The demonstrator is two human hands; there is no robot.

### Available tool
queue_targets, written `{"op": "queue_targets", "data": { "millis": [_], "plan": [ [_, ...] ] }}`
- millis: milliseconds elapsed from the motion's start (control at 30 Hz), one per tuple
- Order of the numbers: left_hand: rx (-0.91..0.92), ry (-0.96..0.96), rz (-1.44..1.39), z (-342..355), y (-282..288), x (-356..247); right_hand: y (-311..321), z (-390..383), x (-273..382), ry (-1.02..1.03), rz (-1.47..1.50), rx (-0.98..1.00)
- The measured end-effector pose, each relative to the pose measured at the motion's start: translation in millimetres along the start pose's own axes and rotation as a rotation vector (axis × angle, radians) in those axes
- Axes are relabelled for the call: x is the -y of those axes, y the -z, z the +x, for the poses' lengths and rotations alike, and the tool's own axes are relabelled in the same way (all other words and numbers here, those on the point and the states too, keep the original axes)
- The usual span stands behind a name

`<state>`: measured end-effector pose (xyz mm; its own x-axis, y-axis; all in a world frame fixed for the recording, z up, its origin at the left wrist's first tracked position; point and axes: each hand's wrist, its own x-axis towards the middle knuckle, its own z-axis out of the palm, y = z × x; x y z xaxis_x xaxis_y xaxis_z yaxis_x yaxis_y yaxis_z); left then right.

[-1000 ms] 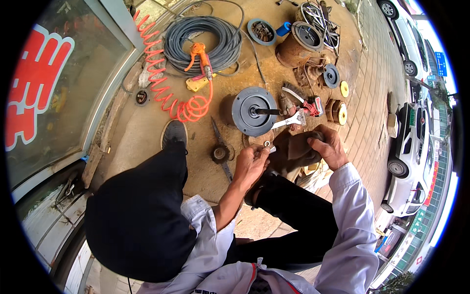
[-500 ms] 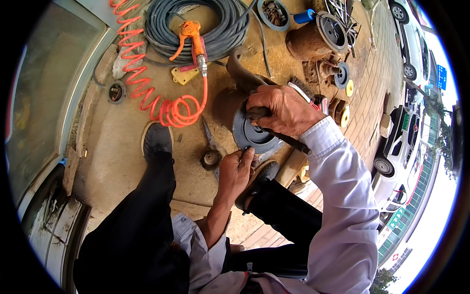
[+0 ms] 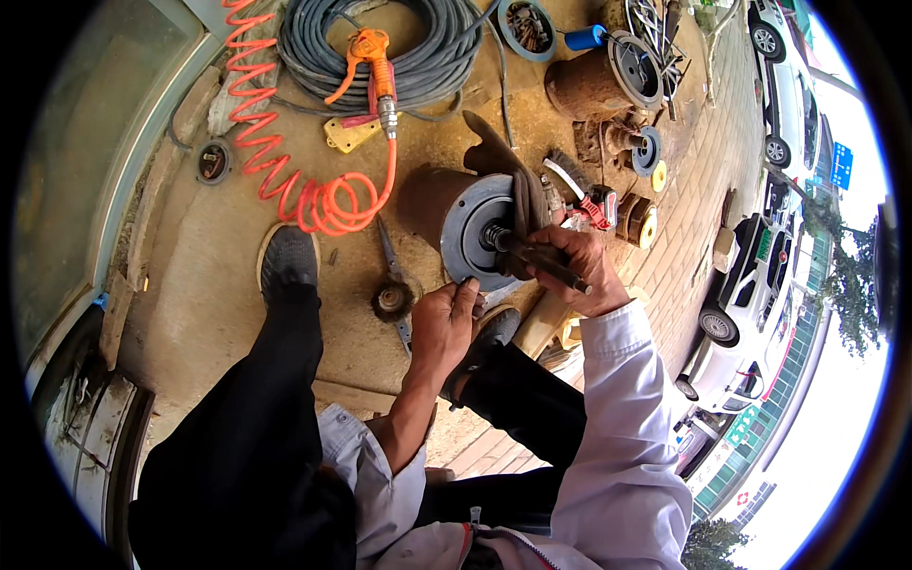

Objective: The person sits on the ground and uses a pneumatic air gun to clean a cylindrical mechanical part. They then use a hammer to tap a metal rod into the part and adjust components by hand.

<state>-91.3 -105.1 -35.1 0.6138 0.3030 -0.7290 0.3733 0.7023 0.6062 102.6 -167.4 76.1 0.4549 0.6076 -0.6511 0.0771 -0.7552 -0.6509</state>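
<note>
A rusty cylindrical motor housing [image 3: 418, 207] lies on its side on the ground between my feet, its grey round end cover [image 3: 460, 249] facing me. From the cover's centre sticks a dark metal shaft [image 3: 560, 271] with a coil spring [image 3: 493, 235] near its base. My left hand [image 3: 445, 325] is closed, thumb and fingers pinching the cover's lower rim. To the right of the shaft, my right hand [image 3: 581, 271] is closed round a dark brown cloth [image 3: 527, 195]. The cloth loops up over the housing's far side; its end inside my palm is hidden.
An orange air gun [image 3: 370, 59] on a coiled red hose [image 3: 313, 204] lies by a dark cable coil [image 3: 427, 81]. A tool with a round wire head [image 3: 392, 301] is beside my left hand. Beyond are a brush [image 3: 568, 173], another rusty housing [image 3: 584, 85] and parked cars [image 3: 727, 294].
My right hand has moved off the cover's centre, down and right along the shaft, drawing the cloth with it. The spring now shows. My left hand stays at the rim.
</note>
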Motion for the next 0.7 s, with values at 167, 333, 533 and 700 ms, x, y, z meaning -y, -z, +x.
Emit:
{"op": "queue_targets", "data": {
  "millis": [167,333,533,700],
  "plan": [
    [0.003,-0.034,0.020,1.5,1.9,5.7,-9.9,-5.0,-2.7,0.045,0.156,-0.134],
    [0.052,0.010,0.084,-0.4,6.2,0.8,-21.7,10.4,-35.6,0.058,0.273,-0.319],
    [0.052,-0.054,0.073,1.4,6.9,11.1,-35.6,-35.5,-13.9,-0.067,0.212,-0.187],
    [0.019,-0.025,0.028,0.9,2.6,9.0,17.0,-82.1,2.0,-0.047,0.148,-0.455]
  ]
}}
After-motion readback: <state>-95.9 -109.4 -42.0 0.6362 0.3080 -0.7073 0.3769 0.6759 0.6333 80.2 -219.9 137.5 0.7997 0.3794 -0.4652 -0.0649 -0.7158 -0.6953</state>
